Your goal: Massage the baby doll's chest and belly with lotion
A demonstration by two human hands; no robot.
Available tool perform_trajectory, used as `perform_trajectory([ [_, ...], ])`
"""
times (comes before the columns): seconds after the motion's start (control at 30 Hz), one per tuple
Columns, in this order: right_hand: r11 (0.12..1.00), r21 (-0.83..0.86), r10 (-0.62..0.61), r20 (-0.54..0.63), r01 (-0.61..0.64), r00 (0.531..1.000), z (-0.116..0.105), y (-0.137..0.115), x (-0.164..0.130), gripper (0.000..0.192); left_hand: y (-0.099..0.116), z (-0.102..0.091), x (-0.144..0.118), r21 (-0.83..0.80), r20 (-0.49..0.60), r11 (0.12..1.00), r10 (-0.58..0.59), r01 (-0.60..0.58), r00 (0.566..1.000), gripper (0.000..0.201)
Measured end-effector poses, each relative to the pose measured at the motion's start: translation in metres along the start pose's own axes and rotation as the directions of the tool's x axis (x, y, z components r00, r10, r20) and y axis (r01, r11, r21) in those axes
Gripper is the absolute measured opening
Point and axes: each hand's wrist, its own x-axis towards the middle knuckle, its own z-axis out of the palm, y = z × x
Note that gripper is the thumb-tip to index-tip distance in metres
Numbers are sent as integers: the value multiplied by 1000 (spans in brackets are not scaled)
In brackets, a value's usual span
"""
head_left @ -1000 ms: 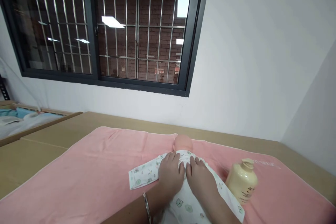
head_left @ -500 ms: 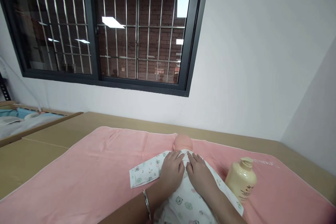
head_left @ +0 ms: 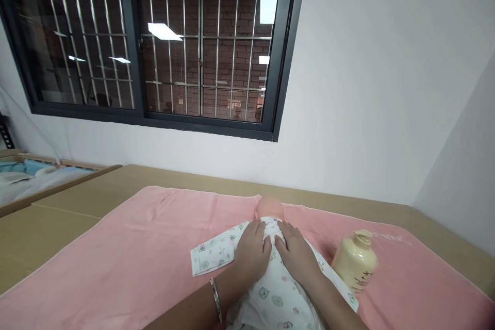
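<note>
Fingers (head_left: pixel 253 231) of left hand (head_left: pixel 249 259) and right hand (head_left: pixel 300 257) are laid, unclenched, on the garment (head_left: pixel 276 289), lower centre; smoothing seems underway, even strokes apparently needed next.

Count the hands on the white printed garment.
2: left hand and right hand, side by side on the upper part of the white printed garment, near the bald head. No others show.

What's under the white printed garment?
The pink towel shows around the garment, and a doll's head beyond its collar. Whatever the fabric covers can't be seen; the left hand and right hand lie on top.
</note>
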Motion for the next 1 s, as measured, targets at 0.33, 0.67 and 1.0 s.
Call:
perform_trajectory([
  [0.33,993,-57,103,50,-100,993,-6,-8,-3,51,0,4,-2,72,25,993,-95,93,995,48],
  [0.67,975,-212,63,-27,-67,998,-6,-18,-12,47,4,0,-6,101,-70,986,137,-130,988,39],
  [1.0,982,-141,133,67,-122,989,-23,-13,-4,42,1,4,-3,91,-11,995,-45,46,999,43],
])
